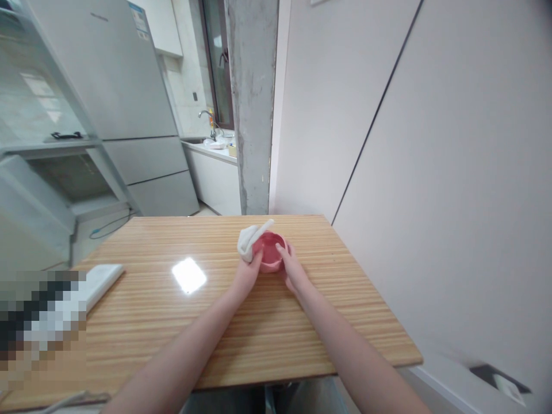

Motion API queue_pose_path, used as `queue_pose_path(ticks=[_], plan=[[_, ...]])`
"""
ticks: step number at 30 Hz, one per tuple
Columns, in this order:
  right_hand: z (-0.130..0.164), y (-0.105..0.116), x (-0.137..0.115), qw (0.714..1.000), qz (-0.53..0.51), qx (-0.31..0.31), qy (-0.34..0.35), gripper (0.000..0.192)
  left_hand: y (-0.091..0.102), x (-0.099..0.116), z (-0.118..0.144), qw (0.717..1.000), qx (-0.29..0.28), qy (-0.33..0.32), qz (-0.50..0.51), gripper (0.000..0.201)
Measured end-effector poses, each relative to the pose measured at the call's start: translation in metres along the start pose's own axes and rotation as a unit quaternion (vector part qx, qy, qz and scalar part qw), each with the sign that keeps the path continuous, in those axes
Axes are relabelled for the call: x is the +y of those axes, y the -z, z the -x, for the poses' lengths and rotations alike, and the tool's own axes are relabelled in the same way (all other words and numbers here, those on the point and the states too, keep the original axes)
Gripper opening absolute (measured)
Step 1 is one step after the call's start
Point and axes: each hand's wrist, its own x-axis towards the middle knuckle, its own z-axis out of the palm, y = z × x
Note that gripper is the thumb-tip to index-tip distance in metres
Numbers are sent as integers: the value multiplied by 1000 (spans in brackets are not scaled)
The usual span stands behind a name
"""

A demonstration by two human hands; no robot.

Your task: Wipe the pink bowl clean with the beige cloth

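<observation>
A small pink bowl (271, 248) stands on the wooden table (207, 322), a little right of its middle and toward the far edge. My left hand (248, 270) grips a crumpled white cloth (250, 238) at the bowl's left rim. My right hand (290, 265) holds the bowl's right side, fingers over the rim. Both forearms reach in from the near edge.
A flat white object (100, 282) lies on the table at the left, next to a blurred patch. Beyond the table stand a grey fridge (129, 109), a concrete pillar (252, 103) and a counter with a sink tap (210, 123). A white wall runs along the table's right side.
</observation>
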Motion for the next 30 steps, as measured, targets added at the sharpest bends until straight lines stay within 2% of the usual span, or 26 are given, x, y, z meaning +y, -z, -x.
queue_pose_path(ticks=[2, 6, 11, 15, 17, 22, 26, 28, 30], plan=[[1, -2, -2, 999, -3, -9, -34, 45, 7, -1, -6, 1000, 11, -23, -6, 42], [2, -2, -5, 996, -1, -21, -81, 45, 16, 3, -13, 999, -7, -26, -17, 37], [1, 0, -4, 1000, -7, 1, -28, 40, 6, 11, -3, 997, -32, -72, -26, 42], [0, 0, -4, 999, -14, 38, 19, 43, -5, 7, 5, 996, -41, -71, -27, 55], [1, 0, -5, 1000, -1, 26, 4, 48, -5, 4, 3, 998, -32, -49, -20, 53], [1, -1, -4, 992, 78, -4, -99, 50, 12, 2, -11, 1000, -16, -24, 5, 38], [-1, 3, 2, 993, 69, -14, -95, 41, 16, 7, -14, 998, -57, -10, -9, 37], [-2, 4, 4, 995, 54, 4, -82, 34, 12, 8, -12, 996, -81, -28, -14, 39], [-2, 4, 3, 997, 34, 23, -60, 32, 8, 8, -8, 995, -82, -47, -16, 44]])
